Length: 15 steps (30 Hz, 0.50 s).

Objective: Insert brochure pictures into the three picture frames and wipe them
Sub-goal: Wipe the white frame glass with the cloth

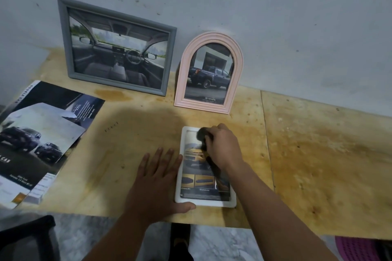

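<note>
Lying between both hands (pixel 157 178): white frame (pixel 203 202) (flat).

The white frame (pixel 205 202) lies flat on the table (pixel 318 154) in front of me, holding a picture with a yellow car. I press a dark cloth (pixel 202 135) on its glass near the top with my right hand (pixel 224 146); my left hand (pixel 157 178) lies flat against its left edge. The grey frame (pixel 63 38), with a car-interior picture, and the pink arched frame (pixel 237 53), with a pickup picture, lean upright against the wall. The brochure (pixel 42 133) lies open at my left.
</note>
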{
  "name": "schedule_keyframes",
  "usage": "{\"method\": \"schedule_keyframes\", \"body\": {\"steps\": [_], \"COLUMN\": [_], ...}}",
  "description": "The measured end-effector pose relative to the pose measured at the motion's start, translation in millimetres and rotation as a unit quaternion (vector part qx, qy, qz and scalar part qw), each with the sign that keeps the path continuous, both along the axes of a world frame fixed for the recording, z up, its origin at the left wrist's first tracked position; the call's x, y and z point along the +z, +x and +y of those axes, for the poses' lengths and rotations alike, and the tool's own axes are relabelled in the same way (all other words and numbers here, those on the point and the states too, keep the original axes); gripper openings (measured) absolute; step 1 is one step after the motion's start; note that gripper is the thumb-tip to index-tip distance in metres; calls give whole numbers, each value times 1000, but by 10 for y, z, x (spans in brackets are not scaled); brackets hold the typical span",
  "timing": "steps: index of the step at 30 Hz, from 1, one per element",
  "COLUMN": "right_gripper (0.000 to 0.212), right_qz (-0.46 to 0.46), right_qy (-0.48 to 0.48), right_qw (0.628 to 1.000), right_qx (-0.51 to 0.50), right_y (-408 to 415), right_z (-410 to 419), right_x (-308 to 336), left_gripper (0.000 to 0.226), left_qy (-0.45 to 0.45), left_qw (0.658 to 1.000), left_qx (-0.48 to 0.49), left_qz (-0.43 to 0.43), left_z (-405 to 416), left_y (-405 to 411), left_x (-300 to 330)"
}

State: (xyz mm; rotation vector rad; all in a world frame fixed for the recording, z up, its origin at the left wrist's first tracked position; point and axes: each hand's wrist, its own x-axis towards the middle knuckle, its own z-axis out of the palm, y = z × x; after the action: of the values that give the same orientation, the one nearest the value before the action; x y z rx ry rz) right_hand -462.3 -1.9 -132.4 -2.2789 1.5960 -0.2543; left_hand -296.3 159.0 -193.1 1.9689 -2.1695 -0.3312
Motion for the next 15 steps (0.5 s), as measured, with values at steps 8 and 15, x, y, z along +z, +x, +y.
{"method": "schedule_keyframes", "body": {"steps": [8, 15], "right_gripper": [23, 24], "right_qz": [7, -70], "right_qy": [-9, 285], "right_qw": [997, 933], "right_qx": [72, 208], "right_y": [233, -250], "right_z": [588, 676], "right_x": [-208, 222], "left_gripper": [125, 124], "left_qy": [11, -7], "left_qw": [1000, 1000], "left_qx": [2, 6], "left_qz": [-10, 2], "left_z": [-1, 2], "left_y": [-6, -17], "left_x": [-10, 4]}}
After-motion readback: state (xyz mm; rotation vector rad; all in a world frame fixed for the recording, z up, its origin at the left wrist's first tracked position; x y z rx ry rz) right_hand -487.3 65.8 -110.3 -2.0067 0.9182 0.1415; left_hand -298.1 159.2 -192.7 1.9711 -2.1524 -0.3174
